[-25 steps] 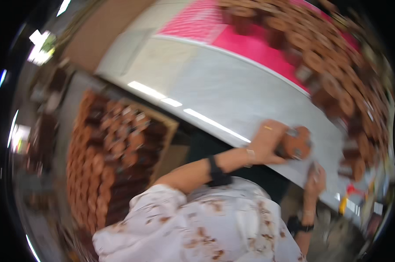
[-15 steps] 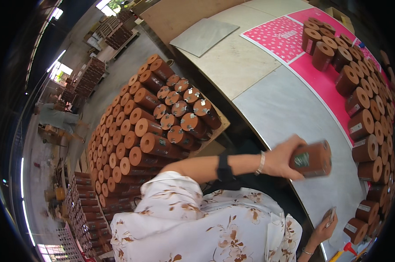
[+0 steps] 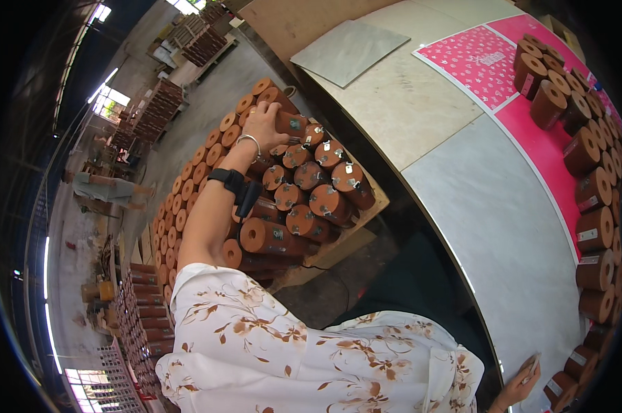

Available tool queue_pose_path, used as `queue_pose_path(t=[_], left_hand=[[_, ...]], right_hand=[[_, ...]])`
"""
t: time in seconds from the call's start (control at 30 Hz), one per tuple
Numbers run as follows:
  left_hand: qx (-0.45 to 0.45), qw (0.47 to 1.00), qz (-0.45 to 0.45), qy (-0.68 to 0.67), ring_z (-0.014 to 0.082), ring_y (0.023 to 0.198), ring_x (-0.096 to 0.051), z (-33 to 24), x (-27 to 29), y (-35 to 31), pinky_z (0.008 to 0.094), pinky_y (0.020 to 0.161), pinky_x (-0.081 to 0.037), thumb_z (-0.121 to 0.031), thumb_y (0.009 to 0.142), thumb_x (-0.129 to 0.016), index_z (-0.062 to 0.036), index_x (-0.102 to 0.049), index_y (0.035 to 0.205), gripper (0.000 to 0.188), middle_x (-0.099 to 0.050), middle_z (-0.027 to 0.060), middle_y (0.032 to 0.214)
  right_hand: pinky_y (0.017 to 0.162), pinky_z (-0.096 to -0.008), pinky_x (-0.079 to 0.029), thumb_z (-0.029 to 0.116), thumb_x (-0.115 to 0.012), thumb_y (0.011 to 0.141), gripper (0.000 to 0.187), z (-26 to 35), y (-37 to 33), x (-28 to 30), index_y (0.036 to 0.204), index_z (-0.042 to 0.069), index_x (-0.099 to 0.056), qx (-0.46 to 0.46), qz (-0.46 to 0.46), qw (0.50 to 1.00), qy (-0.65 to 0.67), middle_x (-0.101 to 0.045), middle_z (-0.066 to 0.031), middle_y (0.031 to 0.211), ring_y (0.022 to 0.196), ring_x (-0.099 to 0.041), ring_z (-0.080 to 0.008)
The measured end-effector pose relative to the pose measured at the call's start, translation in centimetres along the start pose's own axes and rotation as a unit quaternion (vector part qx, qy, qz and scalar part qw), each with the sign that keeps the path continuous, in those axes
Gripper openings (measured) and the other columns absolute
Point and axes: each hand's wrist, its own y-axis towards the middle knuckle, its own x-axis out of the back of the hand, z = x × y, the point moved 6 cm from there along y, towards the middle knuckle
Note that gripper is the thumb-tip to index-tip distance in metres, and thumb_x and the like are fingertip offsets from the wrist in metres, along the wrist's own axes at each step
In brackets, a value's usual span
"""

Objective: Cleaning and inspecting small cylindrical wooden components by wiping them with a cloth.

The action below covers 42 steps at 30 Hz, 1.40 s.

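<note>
My left hand [image 3: 262, 129] is closed around a brown cylinder [image 3: 293, 125] with a dark green label, at the far end of a stack. Just in front of it lie several brown cylinders [image 3: 311, 176] whose ends carry silvery patches. More cylinders [image 3: 259, 235] to the left and nearer show plain ends with a round hole in the middle. At the lower right, my right hand [image 3: 519, 387] is by the table's near part, its fingers closed on a small thin pale piece [image 3: 533, 365] that I cannot make out.
A grey-topped table [image 3: 476, 186] runs along the right, with a loose grey board [image 3: 351, 51] on it. Upright brown cylinders [image 3: 595, 230] line its far right side, partly on a pink printed sheet [image 3: 531, 138]. Another person [image 3: 108, 189] and pallets of cylinders [image 3: 152, 107] are at the left.
My left hand has carried the brown cylinder from above the table leftward to the far end of the stack. My right hand stays near the table, and the view has shifted slightly.
</note>
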Motion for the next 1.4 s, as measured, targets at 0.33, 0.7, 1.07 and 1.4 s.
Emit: queue_pose_path(t=[0.33, 0.7, 1.07, 1.4], left_hand=[[0.12, 0.977, 0.149, 0.093, 0.0383, 0.122, -0.045, 6.7, -5.6, 1.7, 0.0459, 0.101, -0.044, -0.035, 0.061, -0.085, -0.0081, -0.044, 0.134, 0.088, -0.043, 0.0157, 0.131], [0.147, 0.972, 0.164, 0.085, 0.0377, 0.124, -0.044, 8.6, -7.3, 1.9, 0.0471, 0.1, -0.044, -0.037, 0.062, -0.084, -0.0127, -0.042, 0.139, 0.091, -0.042, 0.0151, 0.134], [0.12, 0.98, 0.13, 0.095, 0.033, 0.127, -0.041, 5.6, -4.9, 1.6, 0.0452, 0.101, -0.041, -0.039, 0.072, -0.075, -0.0158, -0.043, 0.137, 0.076, -0.041, 0.0114, 0.138], [-0.081, 0.996, 0.023, -0.018, 0.0344, 0.124, -0.043, -5.1, 3.7, -0.5, 0.0417, 0.101, -0.042, -0.039, 0.075, -0.07, -0.0064, -0.056, 0.124, 0.06, -0.044, 0.0156, 0.135]], right_hand=[[0.063, -0.0324, -0.056, 0.016, -0.066, 0.09, 0.02, 10.5, -0.2, -0.7, 0.101, -0.002, -0.067, 0.159, -0.117, 0.949, -0.247, -0.069, -0.0152, 0.086, 0.072, -0.067, -0.0269], [0.067, -0.0348, -0.056, 0.018, -0.063, 0.092, 0.023, 8.8, 0.3, -0.7, 0.102, -0.002, -0.064, 0.113, -0.11, 0.956, -0.249, -0.069, -0.0172, 0.092, 0.077, -0.067, -0.0294], [0.066, -0.0373, -0.056, 0.025, -0.061, 0.092, 0.033, 2.7, 0.3, 1.7, 0.107, -0.005, -0.061, 0.204, -0.136, 0.937, -0.249, -0.069, -0.0182, 0.088, 0.075, -0.067, -0.032], [0.066, -0.037, -0.055, 0.024, -0.061, 0.093, 0.032, 5.6, 0.2, 1.1, 0.106, -0.005, -0.062, 0.132, -0.144, 0.965, -0.177, -0.069, -0.0181, 0.087, 0.074, -0.067, -0.0311]])
